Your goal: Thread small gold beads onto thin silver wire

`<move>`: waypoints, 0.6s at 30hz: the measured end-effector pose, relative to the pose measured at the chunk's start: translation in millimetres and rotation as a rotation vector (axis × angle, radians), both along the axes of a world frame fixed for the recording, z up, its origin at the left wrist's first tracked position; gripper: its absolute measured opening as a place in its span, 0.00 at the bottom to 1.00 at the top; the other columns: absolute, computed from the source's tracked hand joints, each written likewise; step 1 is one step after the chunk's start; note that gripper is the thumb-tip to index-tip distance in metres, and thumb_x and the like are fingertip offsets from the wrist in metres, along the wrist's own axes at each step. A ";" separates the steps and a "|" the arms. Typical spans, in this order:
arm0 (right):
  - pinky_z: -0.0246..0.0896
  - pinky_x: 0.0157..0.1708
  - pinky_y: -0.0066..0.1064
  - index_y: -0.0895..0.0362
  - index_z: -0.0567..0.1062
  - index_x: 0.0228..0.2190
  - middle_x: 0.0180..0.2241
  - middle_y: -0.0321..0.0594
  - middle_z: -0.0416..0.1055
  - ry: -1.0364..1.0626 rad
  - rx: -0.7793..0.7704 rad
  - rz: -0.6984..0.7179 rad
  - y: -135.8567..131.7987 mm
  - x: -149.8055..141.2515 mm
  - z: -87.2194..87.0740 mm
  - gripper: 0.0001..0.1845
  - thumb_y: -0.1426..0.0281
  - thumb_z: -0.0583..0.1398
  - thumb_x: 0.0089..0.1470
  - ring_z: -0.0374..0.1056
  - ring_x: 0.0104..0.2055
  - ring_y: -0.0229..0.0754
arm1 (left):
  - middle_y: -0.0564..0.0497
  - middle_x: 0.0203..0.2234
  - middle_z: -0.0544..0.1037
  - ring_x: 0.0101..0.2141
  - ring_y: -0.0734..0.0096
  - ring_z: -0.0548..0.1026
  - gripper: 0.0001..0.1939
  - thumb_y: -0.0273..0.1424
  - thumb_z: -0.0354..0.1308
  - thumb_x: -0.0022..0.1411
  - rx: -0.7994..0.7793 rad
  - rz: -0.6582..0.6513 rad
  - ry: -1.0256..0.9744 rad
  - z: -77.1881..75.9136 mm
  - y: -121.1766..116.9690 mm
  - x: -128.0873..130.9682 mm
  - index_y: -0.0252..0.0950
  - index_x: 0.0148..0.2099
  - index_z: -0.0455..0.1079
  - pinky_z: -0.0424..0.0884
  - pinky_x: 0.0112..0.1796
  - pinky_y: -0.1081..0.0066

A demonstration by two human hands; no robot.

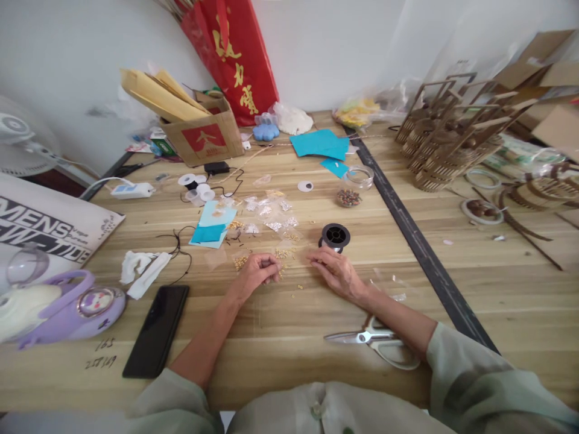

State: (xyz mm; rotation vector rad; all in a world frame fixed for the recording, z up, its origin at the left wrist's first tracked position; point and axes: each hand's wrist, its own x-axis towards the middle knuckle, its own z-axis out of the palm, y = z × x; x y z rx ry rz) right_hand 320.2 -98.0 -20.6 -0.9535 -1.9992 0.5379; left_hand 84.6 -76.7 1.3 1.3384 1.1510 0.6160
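Right now, both hands work above the counter (pixel 284 349). The left hand (pixel 261 269) has its fingers curled together beside the small gold pieces (pixel 284 254); whether it grips any cannot be told. The right hand (pixel 335 272) bends its fingers inward just on the near side of the black spool (pixel 335 235), its hold also unclear. Scissors (pixel 362 337) lie under the right forearm, and a phone (pixel 156 331) lies at the near left.

A plain off-white wall (pixel 335 54) stands behind a light-brown wood-grain table (pixel 280 367), crossed by a straight black strip (pixel 416 241).
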 end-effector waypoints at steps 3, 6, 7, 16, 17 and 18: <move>0.66 0.41 0.36 0.56 0.71 0.44 0.39 0.45 0.71 -0.007 0.009 0.001 0.4 -0.1 -1.5 0.11 0.73 0.52 0.61 0.68 0.41 0.42 | 0.55 0.14 0.71 0.15 0.82 0.62 0.11 0.36 0.61 0.52 -0.029 -0.004 0.002 1.3 0.1 -0.9 0.32 0.27 0.69 0.56 0.18 0.79; 0.66 0.42 0.36 0.56 0.70 0.44 0.39 0.46 0.71 -0.005 0.009 0.007 0.3 -0.3 -0.9 0.11 0.73 0.52 0.60 0.68 0.41 0.42 | 0.56 0.13 0.71 0.14 0.82 0.61 0.10 0.35 0.61 0.51 -0.053 -0.006 0.033 4.6 0.3 -0.6 0.32 0.27 0.69 0.55 0.17 0.80; 0.66 0.42 0.36 0.56 0.70 0.44 0.39 0.46 0.71 -0.005 0.010 0.008 0.2 -0.4 -0.5 0.11 0.73 0.52 0.61 0.68 0.41 0.42 | 0.56 0.13 0.71 0.14 0.83 0.61 0.10 0.35 0.61 0.51 -0.057 -0.007 0.043 6.1 0.3 -0.3 0.32 0.26 0.69 0.54 0.16 0.80; 0.63 0.36 0.34 0.56 0.69 0.36 0.33 0.43 0.68 -0.074 -0.005 0.002 -0.4 -0.3 -1.4 0.08 0.73 0.50 0.61 0.65 0.35 0.42 | 0.53 0.14 0.73 0.13 0.83 0.60 0.10 0.34 0.60 0.52 -0.046 -0.040 0.039 6.5 1.7 -2.5 0.31 0.26 0.68 0.54 0.16 0.80; 0.63 0.36 0.34 0.56 0.69 0.36 0.33 0.42 0.68 -0.076 -0.006 0.000 -0.4 -0.2 -1.6 0.07 0.73 0.50 0.61 0.65 0.35 0.42 | 0.53 0.14 0.74 0.13 0.83 0.60 0.10 0.34 0.60 0.52 -0.044 -0.043 0.033 5.1 2.0 -3.1 0.31 0.26 0.69 0.54 0.16 0.80; 0.63 0.36 0.34 0.56 0.69 0.36 0.32 0.42 0.68 -0.074 -0.006 0.001 -0.4 -0.1 -1.6 0.07 0.73 0.51 0.61 0.65 0.35 0.42 | 0.53 0.15 0.74 0.14 0.83 0.60 0.10 0.34 0.60 0.52 -0.043 -0.047 0.028 3.9 2.2 -3.7 0.31 0.26 0.69 0.55 0.16 0.80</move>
